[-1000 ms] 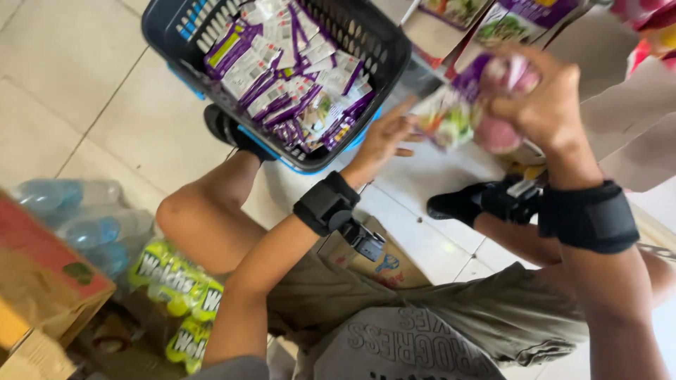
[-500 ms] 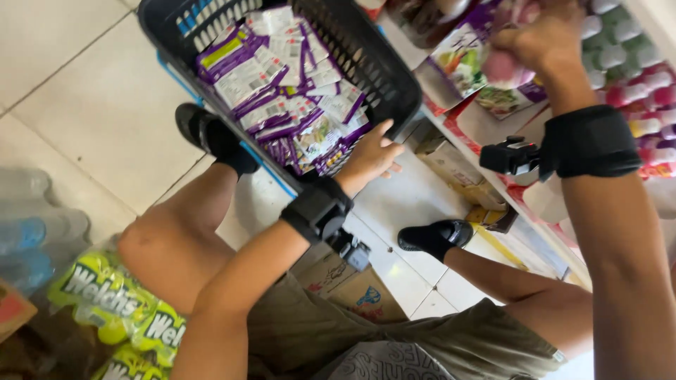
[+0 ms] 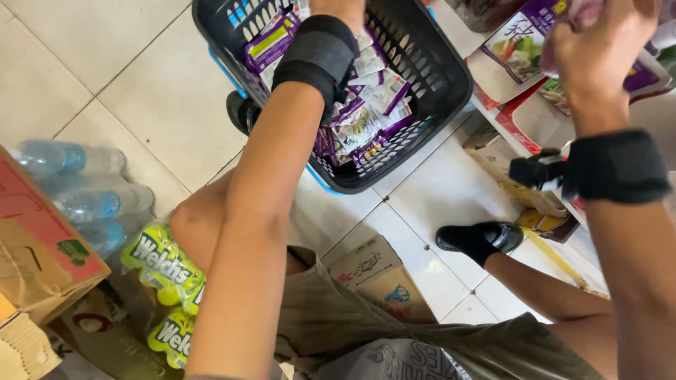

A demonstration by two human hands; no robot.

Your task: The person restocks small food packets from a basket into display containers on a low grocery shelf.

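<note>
The left hand [image 3: 338, 8] reaches into the dark plastic basket [image 3: 436, 77] at the far middle of the scene. Only the heel of the hand shows at the top edge, above a black fabric wrist strap, so I cannot tell whether its fingers are spread or closed. The basket has slotted, lattice-like walls and a blue handle, and sits on pale glossy floor tiles. It is filled with small, flat, crinkly purple-and-white packets [image 3: 366, 116], lying loosely heaped on one another.

At the far right, the right hand [image 3: 598, 49] is raised by the shelf with its fingers curled tight around a soft pinkish-purple packet [image 3: 574, 14], which is mostly hidden by the hand. A black strap with a small dark device wraps that wrist too. Just beyond it, glossy purple pouches [image 3: 524, 42] stand in a cardboard shelf tray.

At the near left lie shrink-wrapped clear water bottles [image 3: 77, 183], green-labelled cans [image 3: 158, 264] and a brown cardboard box [image 3: 35, 246].
</note>
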